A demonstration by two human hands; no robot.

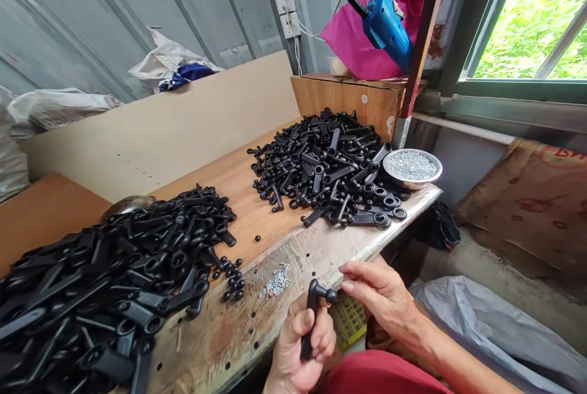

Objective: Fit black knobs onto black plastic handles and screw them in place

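Note:
My left hand (302,345) is closed around a black plastic handle (312,320), held upright just off the bench's front edge. A small black knob sits at the handle's top end. My right hand (380,296) hovers beside it, its fingertips pinched close to that knob; whether they hold anything is hidden. A small heap of silver screws (276,281) lies on the bench just above my left hand, beside several loose black round caps (233,281).
A large pile of black handles (105,284) fills the bench's left side; another pile (330,164) lies at the right. A metal bowl of screws (411,166) stands on the right corner. A blue power tool (387,27) hangs above. Wooden bench (257,210).

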